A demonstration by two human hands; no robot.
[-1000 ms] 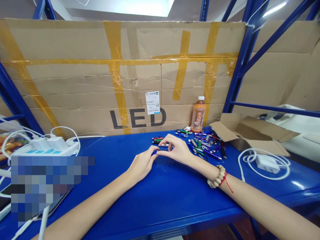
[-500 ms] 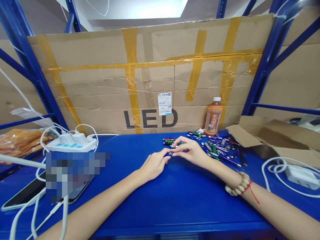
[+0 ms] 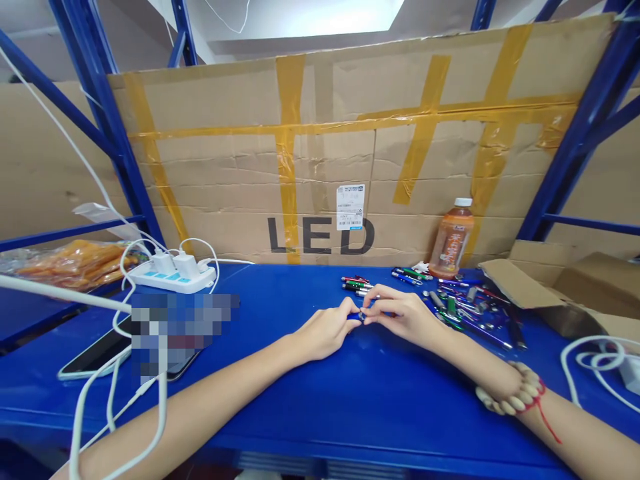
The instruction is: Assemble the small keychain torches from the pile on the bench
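Observation:
My left hand (image 3: 324,331) pinches a small blue metallic tube (image 3: 354,316) between thumb and fingers, above the blue tabletop. My right hand (image 3: 407,317) has its fingertips closed on the tube's silver end; any separate small part there is too small to make out. The two hands meet at the tube. Just behind them lies a small row of pen-like metal tubes (image 3: 356,285) in red, green and silver. To the right of my right hand spreads a pile of loose coloured tubes and small metal parts (image 3: 465,307).
A drink bottle (image 3: 451,240) stands behind the pile, before a large cardboard panel (image 3: 230,180). An open carton (image 3: 525,283) and a white charger cable (image 3: 567,363) lie right. A power strip (image 3: 173,277), phone (image 3: 95,353) and trailing white cables are at left.
The camera view has turned a little to the left, so everything sits further right. My hands stay together on the blue tube, with the right fingers drawn in closer.

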